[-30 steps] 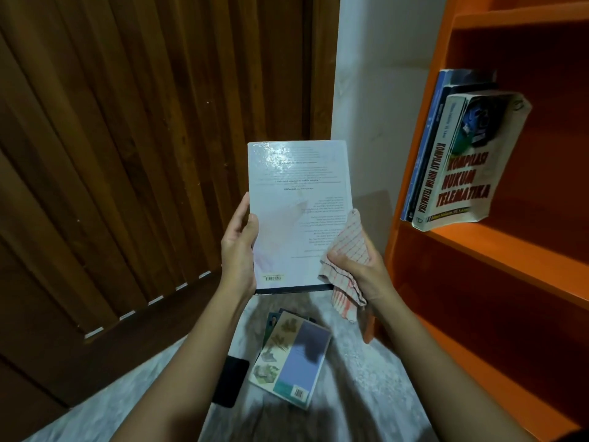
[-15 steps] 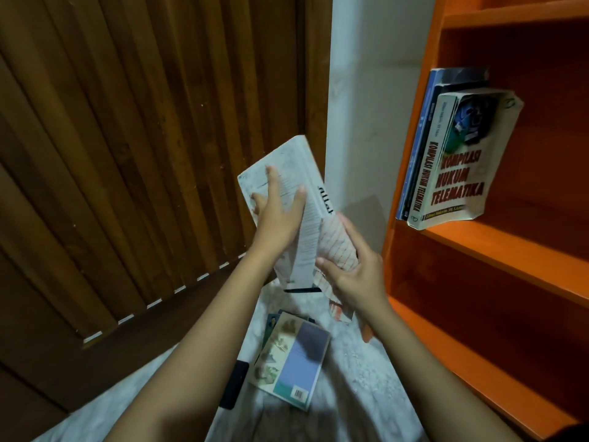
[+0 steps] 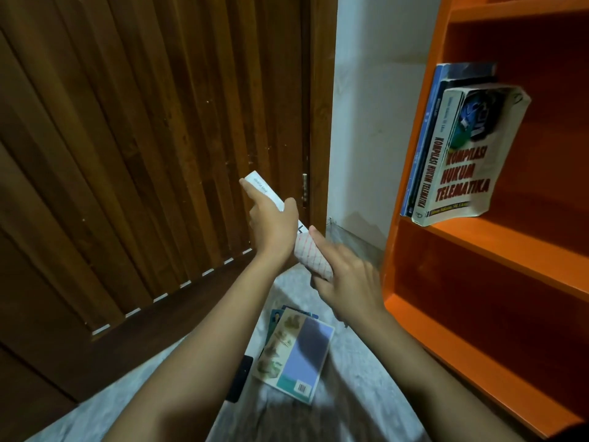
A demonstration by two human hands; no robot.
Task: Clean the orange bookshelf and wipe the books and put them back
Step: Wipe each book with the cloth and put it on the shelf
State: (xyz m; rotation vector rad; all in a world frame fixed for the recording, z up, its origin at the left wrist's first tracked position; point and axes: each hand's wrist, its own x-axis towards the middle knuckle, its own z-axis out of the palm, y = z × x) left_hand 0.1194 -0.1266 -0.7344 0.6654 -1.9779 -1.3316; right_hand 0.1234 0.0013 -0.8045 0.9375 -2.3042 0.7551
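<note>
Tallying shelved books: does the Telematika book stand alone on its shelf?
No, other books stand between the Telematika book and the orange bookshelf's side wall.

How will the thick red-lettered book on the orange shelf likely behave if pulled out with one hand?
The thick book is probably heavy, since its spine is wide. Its cover curls at the top corner, so it likely flexes when gripped. It stands last in its row on the shelf, unsupported on one side, so a push might topple it.

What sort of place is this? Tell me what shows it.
Probably a room corner at home: an orange bookshelf holding books, a slatted wooden door beside a white wall, more books on the floor.
</note>
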